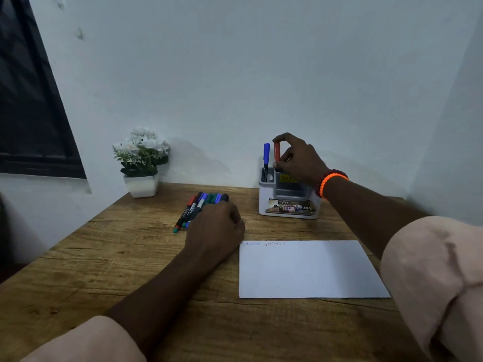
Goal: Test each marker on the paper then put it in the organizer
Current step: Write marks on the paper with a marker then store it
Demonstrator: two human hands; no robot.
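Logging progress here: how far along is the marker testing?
Done: blue marker stands in the white organizer; two scribbles on the white paper. In hand: right hand lowers the red marker in. Left: the loose marker pile under the left hand.

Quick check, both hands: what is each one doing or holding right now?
Left hand: resting on the loose markers; grip cannot be told.
Right hand: pinching the red marker upright over the organizer.

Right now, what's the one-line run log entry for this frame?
right hand: lowering red marker into organizer | blue marker: already in | left hand: on marker pile | paper: two scribbles
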